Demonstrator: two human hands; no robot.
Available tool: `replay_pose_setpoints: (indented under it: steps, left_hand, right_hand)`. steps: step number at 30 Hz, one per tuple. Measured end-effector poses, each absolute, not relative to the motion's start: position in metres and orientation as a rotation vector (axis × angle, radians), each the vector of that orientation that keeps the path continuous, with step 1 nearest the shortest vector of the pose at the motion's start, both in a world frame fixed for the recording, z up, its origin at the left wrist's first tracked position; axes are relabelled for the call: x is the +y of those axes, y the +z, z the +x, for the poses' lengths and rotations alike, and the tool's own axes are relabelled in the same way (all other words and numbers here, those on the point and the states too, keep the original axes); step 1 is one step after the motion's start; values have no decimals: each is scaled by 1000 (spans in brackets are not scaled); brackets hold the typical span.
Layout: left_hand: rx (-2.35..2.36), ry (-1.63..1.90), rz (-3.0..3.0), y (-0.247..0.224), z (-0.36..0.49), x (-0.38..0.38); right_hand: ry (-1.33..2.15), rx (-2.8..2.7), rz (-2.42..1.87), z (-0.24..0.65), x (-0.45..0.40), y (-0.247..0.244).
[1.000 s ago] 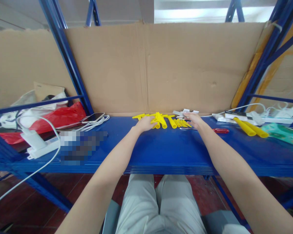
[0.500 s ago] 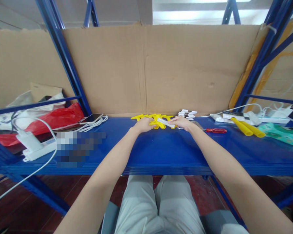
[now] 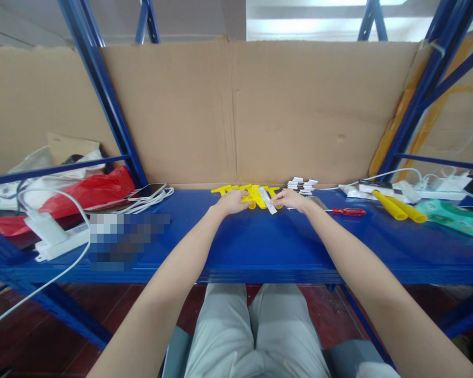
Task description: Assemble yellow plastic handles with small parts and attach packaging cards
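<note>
Several yellow plastic pieces (image 3: 256, 196) lie in a row near the back of the blue shelf. My left hand (image 3: 233, 202) is closed on one of them, its fingertips at the pile's left part. From the right, my right hand (image 3: 288, 199) pinches a flat white strip (image 3: 267, 200), which slants over the yellow pieces with its lower end toward me. Behind my right hand sits a small stack of white and dark pieces (image 3: 301, 185). A red-handled screwdriver (image 3: 349, 211) lies beyond my right wrist.
Two yellow tubes (image 3: 400, 206), a green packet (image 3: 453, 216) and white chargers lie at the right. On the left are a coiled white cable (image 3: 152, 198), a power strip (image 3: 65, 241) and a red bag (image 3: 90, 191). A cardboard panel (image 3: 236, 110) stands behind.
The white strip has turned from nearly level to a steep slant, its near end now closer to me. My right hand has shifted slightly left; my left hand stays in place.
</note>
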State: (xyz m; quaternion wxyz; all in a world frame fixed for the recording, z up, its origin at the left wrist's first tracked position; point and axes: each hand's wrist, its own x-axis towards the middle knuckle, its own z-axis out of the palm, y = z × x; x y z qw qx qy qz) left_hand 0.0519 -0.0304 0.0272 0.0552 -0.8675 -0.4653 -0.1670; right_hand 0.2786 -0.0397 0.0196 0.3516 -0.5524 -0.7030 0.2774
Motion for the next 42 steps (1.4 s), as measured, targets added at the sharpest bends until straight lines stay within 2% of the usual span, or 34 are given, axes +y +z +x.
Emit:
replay_pose_setpoints:
  steps: [8, 19, 42]
  left_hand:
    - [-1403, -425, -2652, 32, 54, -35]
    - [-1323, -448, -2695, 26, 55, -31]
    - [-1323, -432, -2750, 20, 66, -41]
  right_hand:
    - [743, -1780, -1427, 276, -43, 22]
    - [1004, -1742, -1330, 271, -49, 25]
    - [943, -1813, -1454, 264, -51, 21]
